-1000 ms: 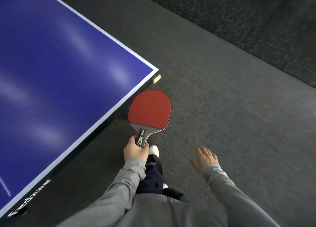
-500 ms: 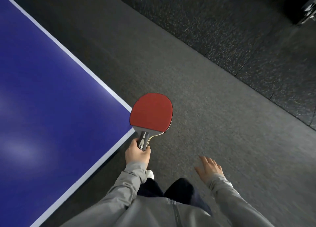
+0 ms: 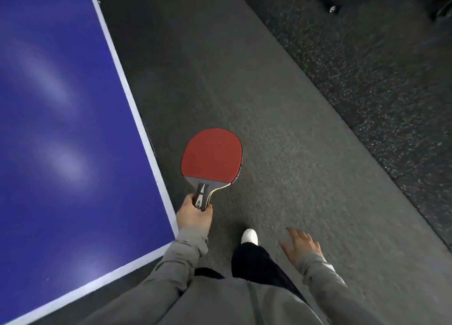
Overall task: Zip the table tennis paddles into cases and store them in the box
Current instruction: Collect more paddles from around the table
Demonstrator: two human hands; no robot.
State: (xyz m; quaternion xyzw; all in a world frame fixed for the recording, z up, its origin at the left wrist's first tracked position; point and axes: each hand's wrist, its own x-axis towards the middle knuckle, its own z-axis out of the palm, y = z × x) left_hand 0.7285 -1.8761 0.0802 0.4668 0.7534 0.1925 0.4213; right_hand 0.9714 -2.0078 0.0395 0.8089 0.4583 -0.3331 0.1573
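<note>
Person's walking past the corner of the blue table (image 3: 61, 129) w/ one paddle (image 3: 212, 154) in the left hand (image 3: 194, 214). Fingers are wrapped round the handle, red rubber facing up, blade sticking out ahead of the grip and hanging over the dark floor (image 3: 293, 129), not touching the table, which sits just off to the left of the grip. Right hand (image 3: 300, 247) is free, fingers spread loose, holding nothing, well off to the right of the paddle and a bit behind it.

No case or box in view, so imo this is the carry step, paddle not yet cased. To do it well: keep the grip low on the handle, don't let the blade edge clip the table corner, keep fingers off the rubber. The free hand's prob best saved for grabbing the case and holding it open, so the blade can slide in first and the zip runs clear of the handle.
</note>
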